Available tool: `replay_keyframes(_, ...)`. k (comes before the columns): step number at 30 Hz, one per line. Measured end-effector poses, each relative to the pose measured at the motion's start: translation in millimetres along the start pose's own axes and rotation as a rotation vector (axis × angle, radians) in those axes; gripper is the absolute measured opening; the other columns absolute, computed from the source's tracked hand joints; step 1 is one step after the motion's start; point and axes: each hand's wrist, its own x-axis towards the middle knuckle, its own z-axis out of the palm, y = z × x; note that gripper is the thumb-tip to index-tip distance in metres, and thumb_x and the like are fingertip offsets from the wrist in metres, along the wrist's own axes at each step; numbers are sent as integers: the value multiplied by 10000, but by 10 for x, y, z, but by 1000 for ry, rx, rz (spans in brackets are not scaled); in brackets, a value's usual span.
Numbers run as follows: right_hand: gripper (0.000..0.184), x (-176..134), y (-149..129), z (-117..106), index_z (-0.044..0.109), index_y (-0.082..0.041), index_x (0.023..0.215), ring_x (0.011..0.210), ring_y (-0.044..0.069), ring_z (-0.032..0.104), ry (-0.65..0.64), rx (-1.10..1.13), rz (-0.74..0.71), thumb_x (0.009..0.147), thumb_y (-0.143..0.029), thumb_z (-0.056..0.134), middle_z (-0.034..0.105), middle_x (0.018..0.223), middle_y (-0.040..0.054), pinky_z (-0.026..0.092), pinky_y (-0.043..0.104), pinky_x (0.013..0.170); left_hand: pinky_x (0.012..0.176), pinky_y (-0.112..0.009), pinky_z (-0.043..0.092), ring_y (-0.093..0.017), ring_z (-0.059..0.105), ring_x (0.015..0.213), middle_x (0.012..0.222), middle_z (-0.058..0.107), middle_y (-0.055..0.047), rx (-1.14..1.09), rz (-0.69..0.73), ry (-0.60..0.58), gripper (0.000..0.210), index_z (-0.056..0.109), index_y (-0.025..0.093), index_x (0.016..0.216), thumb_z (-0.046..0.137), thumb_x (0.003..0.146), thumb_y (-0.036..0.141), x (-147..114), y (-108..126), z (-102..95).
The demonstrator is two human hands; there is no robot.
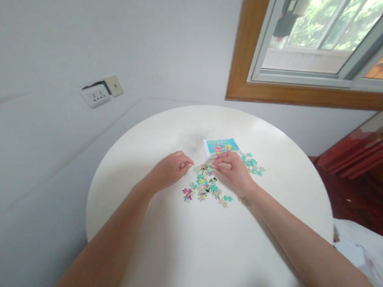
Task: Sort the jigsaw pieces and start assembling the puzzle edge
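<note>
Loose jigsaw puzzle pieces (204, 186) in teal, beige, pink and yellow lie in a pile at the middle of the round white table (171, 247). At the pile's left edge is my left hand (171, 170), its thumb and fingers closed in a pinch. Whatever may be in that pinch is too small to make out. My right hand (232, 169) is over the upper right of the pile, thumb and index finger pinched at a small pale puzzle piece (212, 165). Behind this hand rests a teal picture card (220, 144) with cartoon figures, its lower edge partly hidden.
More teal puzzle pieces (254, 164) lie right of my right hand. A white wall with a socket (98, 95) borders the table on the left. A wood-framed window (300, 95) is beyond it. White fabric or plastic (364, 247) and a red curtain (358, 151) are at the right.
</note>
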Motion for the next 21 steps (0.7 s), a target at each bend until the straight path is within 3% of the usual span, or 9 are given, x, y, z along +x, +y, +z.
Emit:
replay_keyframes(4, 109, 74, 283, -351, 761, -227, 779, 865, 201, 633, 16, -103, 38, 817, -296, 686, 706, 871, 54, 463, 381, 893, 710, -288, 439, -163, 564, 736, 859, 596, -50, 16, 0, -15, 281, 710, 174, 957, 453, 904, 275, -1, -3, 26)
replay_keyframes(11, 187, 89, 771, -748, 766, -218, 734, 901, 278, 628, 46, -426, 154, 800, -377, 694, 685, 868, 102, 449, 557, 900, 702, -282, 443, -166, 567, 736, 864, 608, -49, 35, -7, -32, 279, 703, 182, 965, 452, 901, 286, 1, -25, 43)
replay_keyframes(16, 118, 65, 862, -888, 751, -225, 676, 928, 320, 621, 49, -503, 205, 744, -321, 748, 686, 847, 117, 472, 537, 833, 718, -287, 444, -175, 575, 759, 885, 621, -55, 37, -8, -37, 292, 708, 180, 961, 450, 900, 301, 4, -27, 35)
replay_keyframes(21, 155, 79, 825, -927, 779, -234, 782, 907, 289, 627, 7, -510, 201, 831, -286, 642, 714, 883, 104, 435, 523, 900, 718, -295, 443, -178, 573, 751, 879, 621, -57, 36, -3, -26, 286, 707, 174, 964, 452, 888, 280, 1, -19, 24)
